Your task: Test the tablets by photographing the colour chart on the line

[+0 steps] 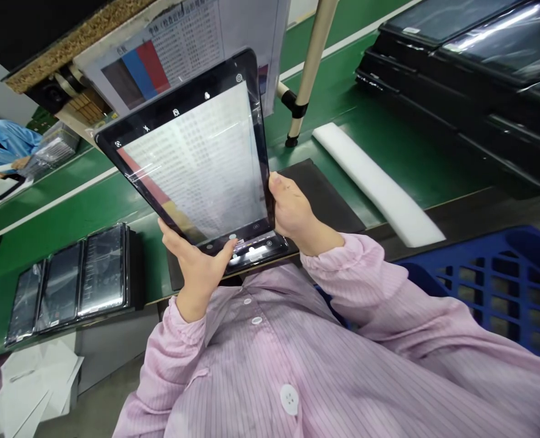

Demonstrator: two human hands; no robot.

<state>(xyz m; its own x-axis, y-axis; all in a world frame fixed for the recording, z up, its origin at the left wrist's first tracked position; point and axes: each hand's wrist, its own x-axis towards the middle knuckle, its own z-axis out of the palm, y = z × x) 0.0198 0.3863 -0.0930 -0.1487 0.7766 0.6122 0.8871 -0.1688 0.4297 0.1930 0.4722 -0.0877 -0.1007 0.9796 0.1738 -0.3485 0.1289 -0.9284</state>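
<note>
A black-framed tablet point(201, 164) is held up and tilted between both my hands, its lit screen showing a blurred camera picture of a printed sheet. My left hand point(199, 261) grips the lower left corner, with the thumb on the bottom edge of the screen near the round shutter button. Along the lower right edge, my right hand point(292, 210) is closed on the tablet, its fingers hidden behind. Below lies another dark tablet point(263, 249), partly covered by the held one. Behind the tablet hangs a printed sheet point(192, 42) with brown, blue and red blocks.
Stacked tablets in black trays point(434, 79) stand at right; more trayed tablets point(83, 274) sit at left. A white foam strip point(374, 182) and a black mat point(325, 198) lie on the green bench. A blue basket point(489, 274) is at lower right. Another person point(12, 143) works far left.
</note>
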